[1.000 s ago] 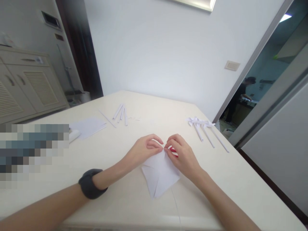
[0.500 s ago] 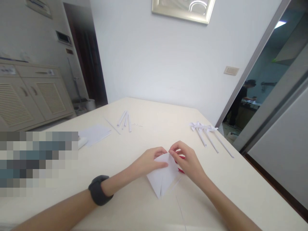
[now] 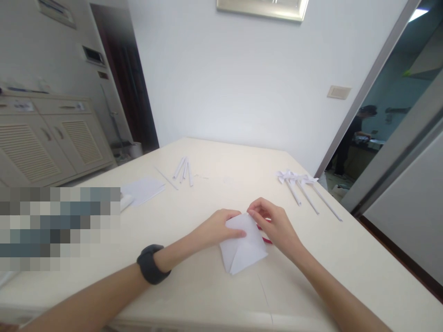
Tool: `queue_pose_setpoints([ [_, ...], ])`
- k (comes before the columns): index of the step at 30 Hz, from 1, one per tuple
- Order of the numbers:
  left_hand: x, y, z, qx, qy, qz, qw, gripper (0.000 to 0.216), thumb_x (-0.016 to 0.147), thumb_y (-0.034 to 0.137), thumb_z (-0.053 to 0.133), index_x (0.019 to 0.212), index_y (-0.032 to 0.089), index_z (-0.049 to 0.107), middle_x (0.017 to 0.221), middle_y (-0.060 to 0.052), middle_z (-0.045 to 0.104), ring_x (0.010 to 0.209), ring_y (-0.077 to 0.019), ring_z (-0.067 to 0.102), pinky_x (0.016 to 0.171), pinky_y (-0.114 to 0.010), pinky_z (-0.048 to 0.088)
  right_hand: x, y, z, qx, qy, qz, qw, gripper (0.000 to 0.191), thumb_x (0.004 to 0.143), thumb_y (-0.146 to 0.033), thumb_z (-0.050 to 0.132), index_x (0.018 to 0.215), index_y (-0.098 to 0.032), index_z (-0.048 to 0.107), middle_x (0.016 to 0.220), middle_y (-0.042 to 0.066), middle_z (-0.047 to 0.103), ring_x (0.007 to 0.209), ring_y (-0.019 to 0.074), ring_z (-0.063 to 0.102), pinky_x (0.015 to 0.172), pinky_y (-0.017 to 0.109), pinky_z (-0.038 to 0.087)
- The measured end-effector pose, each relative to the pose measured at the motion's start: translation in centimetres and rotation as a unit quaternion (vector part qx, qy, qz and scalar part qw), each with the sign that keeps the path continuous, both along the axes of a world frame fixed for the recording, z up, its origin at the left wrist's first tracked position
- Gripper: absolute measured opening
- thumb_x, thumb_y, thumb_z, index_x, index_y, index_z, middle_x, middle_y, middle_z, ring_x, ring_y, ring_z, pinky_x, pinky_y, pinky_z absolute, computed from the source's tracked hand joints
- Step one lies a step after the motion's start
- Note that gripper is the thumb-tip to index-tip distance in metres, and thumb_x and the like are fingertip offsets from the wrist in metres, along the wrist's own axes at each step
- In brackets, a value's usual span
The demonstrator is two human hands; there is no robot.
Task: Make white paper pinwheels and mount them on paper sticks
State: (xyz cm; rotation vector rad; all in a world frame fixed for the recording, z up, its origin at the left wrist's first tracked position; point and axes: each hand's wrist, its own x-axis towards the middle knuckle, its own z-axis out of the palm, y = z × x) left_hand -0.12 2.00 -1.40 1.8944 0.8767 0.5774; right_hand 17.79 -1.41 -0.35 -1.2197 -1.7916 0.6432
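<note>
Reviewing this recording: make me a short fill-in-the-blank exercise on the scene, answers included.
The black wristband is on the person's ____ wrist.
The left hand rests its ____ on top of the folded white paper.
The object partly hidden by the right hand is coloured ____.
The white pinwheels lie to the ____ of both hands.

Missing words: left; thumb; red; right.

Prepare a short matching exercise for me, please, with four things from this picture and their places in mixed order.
1. Folded paper
2. Dark wristband
3. Paper pinwheels
4. Red item

A. Toward the right side of the table
B. Partly hidden by the right grip
C. Held in the left grip
D. Worn on the left arm

Pairs: 1-C, 2-D, 3-A, 4-B
</note>
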Motion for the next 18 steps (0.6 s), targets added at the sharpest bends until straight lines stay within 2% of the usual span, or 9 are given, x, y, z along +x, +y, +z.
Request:
queue_pose_setpoints([
  [12, -0.06, -0.09, 0.28, -0.004, 0.001, -0.009, 1.0, 0.018, 0.071, 0.031, 0.059, 0.083, 0.018, 0.063, 0.086, -0.003, 0.068, 0.08, -0.0231, 0.063, 0.063, -0.027, 0.046, 0.47, 0.28, -0.42, 0.003, 0.007, -0.022, 1.0, 0.011, 0.085, -0.025, 0.047, 0.081, -0.022, 0.056, 0.07, -0.001, 0.06, 0.062, 0.0136, 0.056, 0.054, 0.024, 0.043],
  [15, -0.09, -0.1, 0.59, 0.0, -0.011, 0.005, 1.0, 0.018, 0.072, 0.031, 0.059, 0.082, 0.017, 0.063, 0.083, -0.003, 0.067, 0.077, -0.0222, 0.062, 0.062, -0.027, 0.046, 0.48, 0.31, -0.35, -0.016, 0.016, -0.028, 0.999, 0.012, 0.086, -0.031, 0.046, 0.09, -0.023, 0.054, 0.072, -0.001, 0.059, 0.06, 0.0136, 0.056, 0.05, 0.024, 0.043],
  [18, -0.08, 0.01, 0.79, -0.012, -0.024, 0.03, 0.999, 0.021, 0.072, 0.031, 0.057, 0.087, 0.017, 0.063, 0.087, -0.004, 0.067, 0.08, -0.0229, 0.062, 0.064, -0.028, 0.047, 0.64, 0.46, -0.34, -0.041, 0.014, -0.028, 0.999, 0.016, 0.085, -0.035, 0.047, 0.097, -0.024, 0.051, 0.076, -0.001, 0.061, 0.067, 0.0149, 0.059, 0.058, 0.027, 0.047],
])
